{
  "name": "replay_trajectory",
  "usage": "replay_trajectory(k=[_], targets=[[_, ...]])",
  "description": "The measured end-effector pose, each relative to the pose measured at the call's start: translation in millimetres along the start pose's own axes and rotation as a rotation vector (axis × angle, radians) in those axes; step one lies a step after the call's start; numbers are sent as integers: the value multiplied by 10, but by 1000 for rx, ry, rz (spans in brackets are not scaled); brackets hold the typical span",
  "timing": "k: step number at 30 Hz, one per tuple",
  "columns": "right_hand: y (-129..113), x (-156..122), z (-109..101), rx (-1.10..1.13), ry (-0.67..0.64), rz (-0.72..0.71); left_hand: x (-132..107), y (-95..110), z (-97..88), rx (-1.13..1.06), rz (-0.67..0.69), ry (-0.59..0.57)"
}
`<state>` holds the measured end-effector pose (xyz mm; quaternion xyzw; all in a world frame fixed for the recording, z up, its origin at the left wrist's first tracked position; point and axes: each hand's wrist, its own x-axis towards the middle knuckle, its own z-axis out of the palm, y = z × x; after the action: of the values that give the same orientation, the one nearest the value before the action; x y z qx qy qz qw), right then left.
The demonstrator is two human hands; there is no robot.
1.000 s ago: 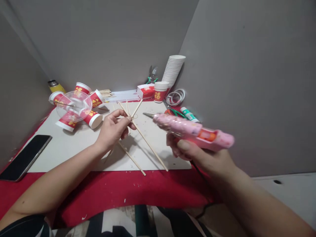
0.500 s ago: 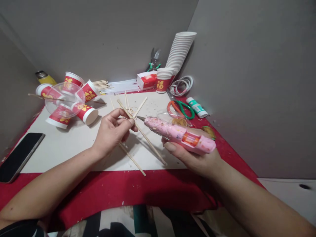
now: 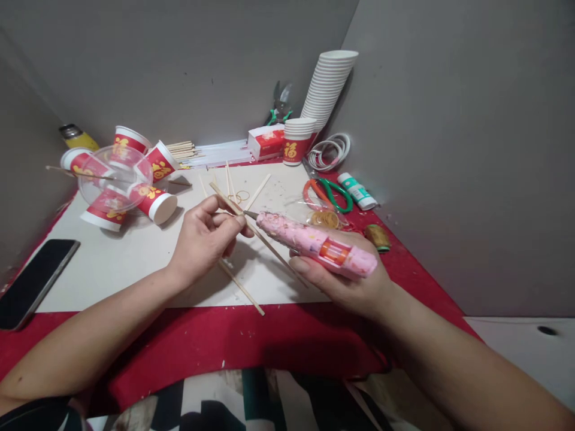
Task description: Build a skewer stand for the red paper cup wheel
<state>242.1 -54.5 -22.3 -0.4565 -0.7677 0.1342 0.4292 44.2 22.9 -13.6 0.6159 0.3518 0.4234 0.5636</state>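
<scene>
My left hand pinches crossed wooden sticks above the white board, fingers closed around where they meet. My right hand grips a pink glue gun, its metal nozzle touching the sticks right beside my left fingertips. More loose sticks and rubber bands lie on the board just behind.
A cluster of red paper cups under a clear lid sits at the left, a phone lies near the left edge. Stacked white cups, pliers, scissors, a glue tube, a wire coil stand at the back right. Grey walls enclose the red-covered table.
My right hand has brought the glue gun down and to the left, until its nozzle reached the sticks in my left hand. The left hand stayed almost still.
</scene>
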Motion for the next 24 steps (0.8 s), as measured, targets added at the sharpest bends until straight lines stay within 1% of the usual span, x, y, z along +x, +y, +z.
replay_trajectory(k=[2,6,11,13,16,20,24], targets=[[10,-10,-6,25,-17,-16,2,-2,-4,-3,4,2],[8,-19,-30,20,-11,-39,2,-1,-8,-4,10,11],[4,-29,-43,37,-50,3,-4,9,2,-7,6,16],[4,-33,-42,26,-46,15,-7,12,7,-10,0,15],[0,-31,-41,14,-37,18,-11,14,15,-14,-5,15],[-11,-24,-42,26,-58,12,-14,14,17,-20,0,22],[-15,-27,-31,29,-20,-10,-8,11,4,-25,10,19]])
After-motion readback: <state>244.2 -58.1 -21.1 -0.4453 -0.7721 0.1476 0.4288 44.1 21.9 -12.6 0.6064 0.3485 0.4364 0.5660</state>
